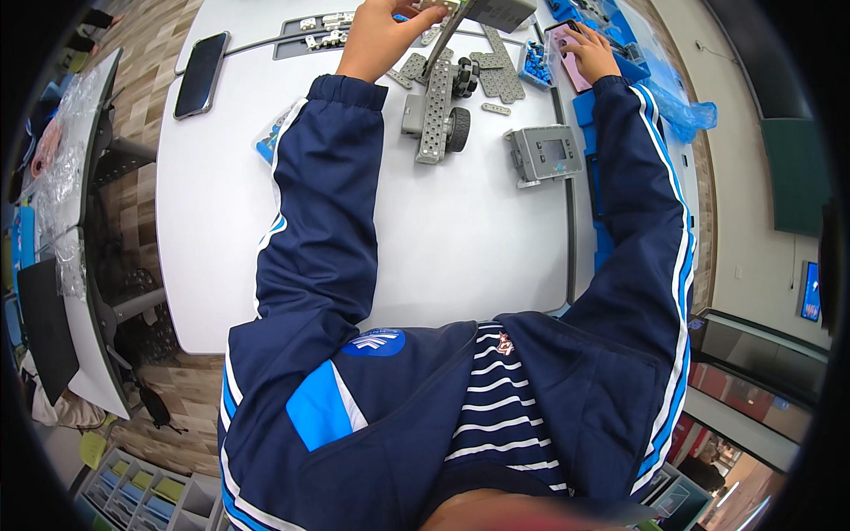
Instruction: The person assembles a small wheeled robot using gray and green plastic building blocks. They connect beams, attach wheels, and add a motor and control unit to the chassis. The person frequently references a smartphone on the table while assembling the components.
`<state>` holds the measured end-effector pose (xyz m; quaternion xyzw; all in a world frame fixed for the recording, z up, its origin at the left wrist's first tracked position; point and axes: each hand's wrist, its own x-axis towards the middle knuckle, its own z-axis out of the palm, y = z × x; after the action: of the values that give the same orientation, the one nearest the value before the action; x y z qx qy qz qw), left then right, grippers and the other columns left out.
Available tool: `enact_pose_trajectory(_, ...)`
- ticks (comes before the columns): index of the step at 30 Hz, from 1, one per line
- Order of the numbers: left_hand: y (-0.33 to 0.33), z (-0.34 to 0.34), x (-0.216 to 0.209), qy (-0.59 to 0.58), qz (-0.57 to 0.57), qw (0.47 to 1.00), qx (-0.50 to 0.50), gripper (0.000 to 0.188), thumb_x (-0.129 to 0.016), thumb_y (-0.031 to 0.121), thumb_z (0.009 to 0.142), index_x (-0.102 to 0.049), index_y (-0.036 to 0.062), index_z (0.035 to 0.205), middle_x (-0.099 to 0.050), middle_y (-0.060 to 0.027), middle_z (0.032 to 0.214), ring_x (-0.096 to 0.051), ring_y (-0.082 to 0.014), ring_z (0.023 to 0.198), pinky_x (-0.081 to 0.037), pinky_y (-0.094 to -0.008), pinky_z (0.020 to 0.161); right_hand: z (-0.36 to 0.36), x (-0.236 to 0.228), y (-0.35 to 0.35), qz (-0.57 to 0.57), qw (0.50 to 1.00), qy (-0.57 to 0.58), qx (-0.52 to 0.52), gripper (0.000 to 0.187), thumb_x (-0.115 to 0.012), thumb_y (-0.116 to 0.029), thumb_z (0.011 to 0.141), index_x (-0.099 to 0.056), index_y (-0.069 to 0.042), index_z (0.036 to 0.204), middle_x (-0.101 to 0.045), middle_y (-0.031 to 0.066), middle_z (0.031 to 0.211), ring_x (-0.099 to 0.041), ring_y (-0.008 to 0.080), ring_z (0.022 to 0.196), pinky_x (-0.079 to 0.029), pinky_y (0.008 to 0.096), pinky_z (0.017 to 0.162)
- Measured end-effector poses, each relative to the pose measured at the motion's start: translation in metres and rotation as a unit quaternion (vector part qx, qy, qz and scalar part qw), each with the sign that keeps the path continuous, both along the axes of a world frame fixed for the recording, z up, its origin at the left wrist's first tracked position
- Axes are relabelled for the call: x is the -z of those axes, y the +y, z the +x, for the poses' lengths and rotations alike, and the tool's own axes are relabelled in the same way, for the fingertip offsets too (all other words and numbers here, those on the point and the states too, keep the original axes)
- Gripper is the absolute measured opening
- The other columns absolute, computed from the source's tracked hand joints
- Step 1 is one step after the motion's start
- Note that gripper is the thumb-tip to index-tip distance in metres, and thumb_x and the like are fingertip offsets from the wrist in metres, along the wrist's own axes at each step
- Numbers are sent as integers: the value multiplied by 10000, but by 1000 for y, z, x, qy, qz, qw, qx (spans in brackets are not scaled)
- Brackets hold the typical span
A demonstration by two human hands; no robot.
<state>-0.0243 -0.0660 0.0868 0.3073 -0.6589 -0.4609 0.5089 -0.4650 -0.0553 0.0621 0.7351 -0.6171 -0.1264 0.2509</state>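
Nearest the body, the white table (460, 257) extends to the work area. Right of centre stands the grey control unit (544, 154) with a small screen; it is probably the denser item, best lifted by its side walls, clear of the screen.

Beyond and to the left, the grey wheeled model (434, 119) stands on the tabletop, its black tyre (458, 130) facing right. Its perforated beams look like stiff, light plastic. Recommended hold: the base beam, because the tall upright could lever the joints loose; the wheels may roll and are a poor grip. A short bar link (497, 109) lies just beside it.

Farther out, the right hand (591, 55) is over a pink phone (567, 58), fingers bent across its face; whether they clamp it cannot be told. The phone is likely smooth and slippery, so hold it by the edges.

Farthest, the left hand (382, 37) meets the model's top, thumb and fingers partly curled; the upper picture edge cuts them off, so firmness of grip cannot be told
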Motion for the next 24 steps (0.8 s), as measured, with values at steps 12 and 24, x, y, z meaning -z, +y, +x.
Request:
enact_pose_trajectory(12, 0, 0, -3, -6, -25, 1000, 0, 260, -736, 164, 913, -695, -52, 1050, -743, -127, 878, -686, -139, 766, -531, -265, 668, -8, -13, 5, -38, 996, -52, -56, 315, -611, -8, 897, -777, -240, 1030, -550, -15, 1489, -415, 252, 1448, -343, 450, 1171)
enact_pose_trajectory(24, -4, 1, 1, 26, -17, 999, 36, 217, -727, 113, 921, -681, -53, 1052, -741, -119, 912, -690, -136, 782, -551, -255, 689, 255, -7, 98, 0, 806, -584, -99, 627, -761, -386, 894, -589, 9, 1350, -695, 127, 1067, -685, 216, 899, -533, 348, 807)
